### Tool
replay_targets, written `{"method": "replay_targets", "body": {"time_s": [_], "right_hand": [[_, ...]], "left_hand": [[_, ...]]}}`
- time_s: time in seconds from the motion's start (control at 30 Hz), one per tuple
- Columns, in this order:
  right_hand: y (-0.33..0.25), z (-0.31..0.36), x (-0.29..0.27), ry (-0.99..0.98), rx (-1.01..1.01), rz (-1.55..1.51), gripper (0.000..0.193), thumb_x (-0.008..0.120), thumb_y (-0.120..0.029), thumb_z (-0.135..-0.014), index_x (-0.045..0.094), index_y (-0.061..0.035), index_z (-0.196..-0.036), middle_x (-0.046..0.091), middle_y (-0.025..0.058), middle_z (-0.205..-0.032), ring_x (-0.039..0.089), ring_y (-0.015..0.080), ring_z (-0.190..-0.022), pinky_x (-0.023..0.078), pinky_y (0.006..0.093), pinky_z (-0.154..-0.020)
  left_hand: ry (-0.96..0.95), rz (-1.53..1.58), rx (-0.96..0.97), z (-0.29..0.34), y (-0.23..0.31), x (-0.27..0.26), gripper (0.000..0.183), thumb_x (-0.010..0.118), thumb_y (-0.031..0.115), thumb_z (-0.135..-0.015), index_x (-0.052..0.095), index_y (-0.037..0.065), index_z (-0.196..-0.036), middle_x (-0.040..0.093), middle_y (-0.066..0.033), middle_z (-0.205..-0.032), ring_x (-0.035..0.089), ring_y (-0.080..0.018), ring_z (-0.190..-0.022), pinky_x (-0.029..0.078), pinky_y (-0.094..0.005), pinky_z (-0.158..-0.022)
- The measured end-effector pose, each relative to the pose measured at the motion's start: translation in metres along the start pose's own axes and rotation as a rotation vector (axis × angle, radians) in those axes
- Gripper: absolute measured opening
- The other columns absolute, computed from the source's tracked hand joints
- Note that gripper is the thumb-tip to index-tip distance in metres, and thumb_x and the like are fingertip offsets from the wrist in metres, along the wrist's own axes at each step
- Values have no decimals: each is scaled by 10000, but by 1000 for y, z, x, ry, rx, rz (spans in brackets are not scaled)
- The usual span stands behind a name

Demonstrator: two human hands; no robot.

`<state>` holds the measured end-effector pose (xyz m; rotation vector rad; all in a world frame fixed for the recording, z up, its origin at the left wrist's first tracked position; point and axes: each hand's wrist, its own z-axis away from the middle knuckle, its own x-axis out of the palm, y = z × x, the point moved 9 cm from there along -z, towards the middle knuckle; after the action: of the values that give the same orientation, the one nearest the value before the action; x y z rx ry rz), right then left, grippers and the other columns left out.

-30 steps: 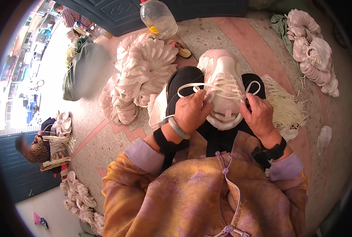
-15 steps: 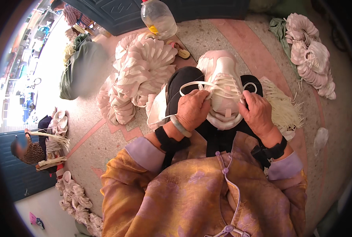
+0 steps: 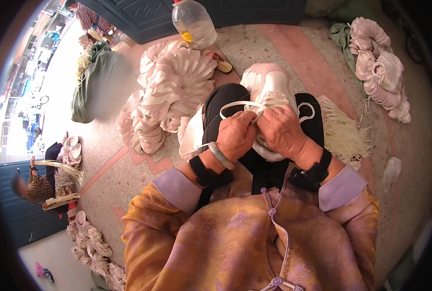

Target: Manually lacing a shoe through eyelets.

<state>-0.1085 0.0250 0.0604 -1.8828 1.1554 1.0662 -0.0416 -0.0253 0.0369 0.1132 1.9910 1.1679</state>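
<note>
On my lap, between my black-clad knees, rests a white and pale pink sneaker [image 3: 265, 80], its toe pointing away from me. A flat white shoelace [image 3: 231, 103] runs through its eyelets. My left hand [image 3: 236, 133] is closed in a pinch on the lace, which loops out over my left knee. Right beside it, above the shoe's tongue, my right hand [image 3: 281, 128] is closed on the lace too, and another bit of lace curls out over my right knee. Both hands cover the shoe's upper opening, and the fingertips meet or nearly touch.
Left of my knees lies a big heap of pinkish-white shoe uppers [image 3: 174, 85]. A bundle of white laces [image 3: 344, 131] hangs by my right knee. Further right is another pile of uppers [image 3: 380, 70]. A clear plastic jug [image 3: 194, 24] stands ahead; another person [image 3: 41, 186] sits at the left.
My right hand has moved left across the shoe to meet my left hand, bringing the lace along. My left hand has stayed almost in place.
</note>
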Motion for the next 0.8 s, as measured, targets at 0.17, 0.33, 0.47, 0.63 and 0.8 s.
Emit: {"method": "replay_targets", "body": {"time_s": [0.17, 0.33, 0.47, 0.63, 0.8], "right_hand": [[-3, 18, -32, 9, -87, -2, 81, 535, -149, -731, 530, -97, -669, 483, 54, -692, 531, 220, -678, 385, 346, -644], [42, 105, -82, 47, 159, -110, 144, 610, -75, -699, 486, -88, -627, 424, 53, -644, 456, 241, -594, 344, 372, -573], [50, 143, -84, 50, 284, -244, 119, 626, -82, -697, 516, -64, -656, 428, 73, -628, 440, 273, -568, 341, 379, -566], [56, 115, -74, 32, 270, -353, 108, 654, -103, -701, 559, -50, -708, 478, 76, -665, 481, 283, -596, 372, 369, -584], [54, 85, -58, 227, 344, -251, 242, 672, -134, -701, 569, -38, -898, 544, 85, -794, 551, 279, -709, 427, 372, -631]], "left_hand": [[-32, -70, -19, 1, 2, 3, 224, 567, 46, -738, 591, 1, -955, 620, -180, -814, 622, -328, -732, 497, -365, -658], [-35, -100, 12, 1, 4, -1, 228, 578, 50, -737, 587, -9, -957, 614, -174, -808, 622, -322, -730, 497, -358, -654], [-78, -133, 45, -2, 14, 5, 212, 586, 50, -739, 593, 0, -945, 609, -166, -811, 614, -330, -717, 493, -369, -642], [-39, -220, 278, -7, 61, 9, 158, 607, 52, -745, 611, 30, -901, 596, -138, -803, 601, -334, -702, 485, -387, -618], [-171, -214, 179, -11, 57, 49, 124, 588, 60, -763, 617, 42, -883, 600, -147, -751, 604, -338, -667, 489, -389, -589]]}}
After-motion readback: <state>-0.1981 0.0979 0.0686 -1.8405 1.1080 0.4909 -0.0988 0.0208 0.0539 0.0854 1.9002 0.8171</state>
